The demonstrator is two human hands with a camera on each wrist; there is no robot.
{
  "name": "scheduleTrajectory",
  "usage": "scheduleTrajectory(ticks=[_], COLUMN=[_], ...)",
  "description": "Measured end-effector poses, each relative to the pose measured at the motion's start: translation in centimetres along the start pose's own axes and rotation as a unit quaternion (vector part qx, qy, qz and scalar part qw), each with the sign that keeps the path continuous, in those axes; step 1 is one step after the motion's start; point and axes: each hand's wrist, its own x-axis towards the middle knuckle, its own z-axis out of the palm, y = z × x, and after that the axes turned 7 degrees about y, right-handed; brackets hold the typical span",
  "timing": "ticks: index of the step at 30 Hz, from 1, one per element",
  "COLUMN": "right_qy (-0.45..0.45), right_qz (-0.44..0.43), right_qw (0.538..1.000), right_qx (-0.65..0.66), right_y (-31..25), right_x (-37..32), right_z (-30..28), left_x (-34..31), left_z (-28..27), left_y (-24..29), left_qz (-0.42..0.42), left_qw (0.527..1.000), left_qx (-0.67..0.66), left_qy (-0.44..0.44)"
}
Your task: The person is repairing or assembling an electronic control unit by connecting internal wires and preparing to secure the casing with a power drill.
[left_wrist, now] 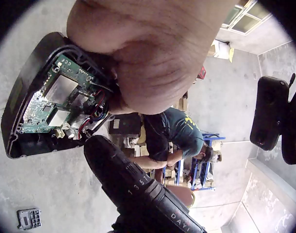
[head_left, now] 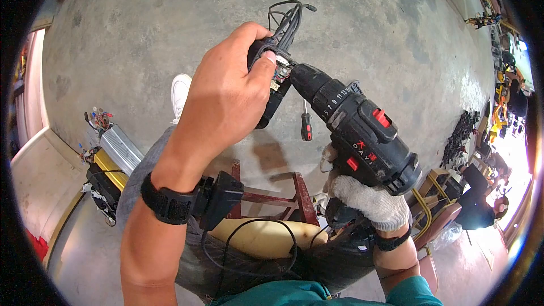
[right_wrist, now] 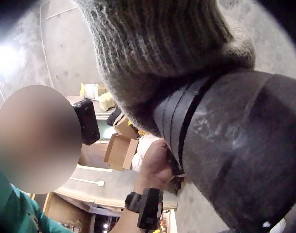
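My bare left hand (head_left: 235, 82) holds an opened black plastic housing (left_wrist: 33, 80), its thumb over the near edge. Inside sits a green circuit board (left_wrist: 65, 92) with metal shields and red and black wires. A bundle of black cable (head_left: 289, 25) stands out past the fingers. My right hand (head_left: 368, 198), in a grey knit glove, grips a black cordless drill (head_left: 368, 130) with red switches by its handle. The drill's chuck (left_wrist: 101, 150) points at the housing's edge, its nose right beside the wires; the bit tip is hidden.
A screwdriver (head_left: 306, 127) with a black and red handle lies on the concrete floor. Below the hands is a dark red wooden stool (head_left: 306, 198). Metal-cased units (head_left: 122, 150) with wires lie at left. Another person (left_wrist: 179, 138) bends near blue shelving in the left wrist view.
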Motion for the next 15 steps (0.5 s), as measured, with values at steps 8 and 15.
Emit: scheduleTrajectory(ticks=[8, 15], right_qy=[0.012, 0.007], right_qz=[0.005, 0.015], right_qw=[0.999, 0.999], right_qx=[0.03, 0.039], right_y=[0.01, -0.09], right_x=[-0.09, -0.05], right_z=[0.32, 0.27], left_x=[0.03, 0.03], left_z=[0.06, 0.06], left_y=[-0.32, -0.32], left_qz=[0.013, 0.021], left_qw=[1.0, 1.0], left_qx=[0.012, 0.016], left_qy=[0.002, 0.006])
